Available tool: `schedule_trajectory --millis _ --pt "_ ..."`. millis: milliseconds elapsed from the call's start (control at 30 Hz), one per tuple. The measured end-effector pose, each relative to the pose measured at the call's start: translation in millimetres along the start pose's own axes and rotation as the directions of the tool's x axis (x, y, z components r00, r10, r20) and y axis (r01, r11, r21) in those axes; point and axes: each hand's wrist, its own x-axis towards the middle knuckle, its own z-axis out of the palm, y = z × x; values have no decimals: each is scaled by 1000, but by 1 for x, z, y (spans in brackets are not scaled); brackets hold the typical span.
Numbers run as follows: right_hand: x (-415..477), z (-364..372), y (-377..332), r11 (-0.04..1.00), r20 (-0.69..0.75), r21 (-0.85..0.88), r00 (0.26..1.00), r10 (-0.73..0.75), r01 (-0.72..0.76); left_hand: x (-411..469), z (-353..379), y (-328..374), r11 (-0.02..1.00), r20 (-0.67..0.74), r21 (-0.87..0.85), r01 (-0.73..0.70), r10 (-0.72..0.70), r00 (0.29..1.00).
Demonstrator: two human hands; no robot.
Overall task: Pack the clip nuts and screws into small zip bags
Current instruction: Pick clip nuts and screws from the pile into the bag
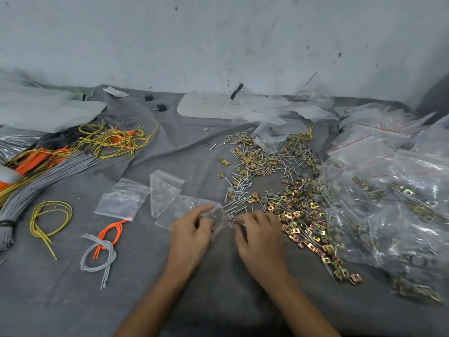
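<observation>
A heap of brass-coloured clip nuts [301, 215], silver screws [239, 190] and grey round washers is spread over the grey cloth at centre right. My left hand [192, 232] grips a small clear zip bag [216, 216] by its mouth, with a few parts inside it. My right hand [257, 234] sits just right of the bag's mouth with its fingers curled over small parts at the heap's near edge; what it pinches is hidden. Two empty zip bags [124, 198] [165, 188] lie to the left.
Filled zip bags [401, 215] are piled at the right. Yellow, orange and grey cords [48, 156] lie at the left, with small loose bundles [102, 249] in front of them. A white sheet [209, 107] and crumpled plastic sit by the wall.
</observation>
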Motion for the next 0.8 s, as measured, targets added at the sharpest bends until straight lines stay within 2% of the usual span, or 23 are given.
schedule_trajectory --millis 67,133,267,333,433,500,567,733,800 --pt "1 3 0 995 56 -95 998 5 0 0 0 0 1000 0 -4 -7 7 1000" --pt "2 3 0 993 58 -114 998 -17 24 0 0 0 1000 4 4 -4 4 1000" --pt "1 3 -1 997 55 -68 998 -28 32 1 0 0 1000 13 15 1 -1 1000" --pt "1 1 -2 1000 10 -11 1000 -18 18 1 0 -1 1000 25 23 -7 6 1000" --pt "0 -1 -5 990 -63 62 991 -119 123 0 0 0 999 79 17 -49 47 996" --pt "-2 -1 -6 976 -17 36 977 -212 213 -2 1 0 994 112 20 -105 102 988" --pt "-2 -1 -6 973 36 15 972 -231 230 -4 1 -1 993 111 2 -121 120 987" --pt "1 2 0 997 -87 75 996 5 1 3 -2 -4 999 -125 51 -9 15 992" --pt "6 3 2 997 -73 42 995 66 -63 5 -2 -3 998 -149 64 10 0 989"
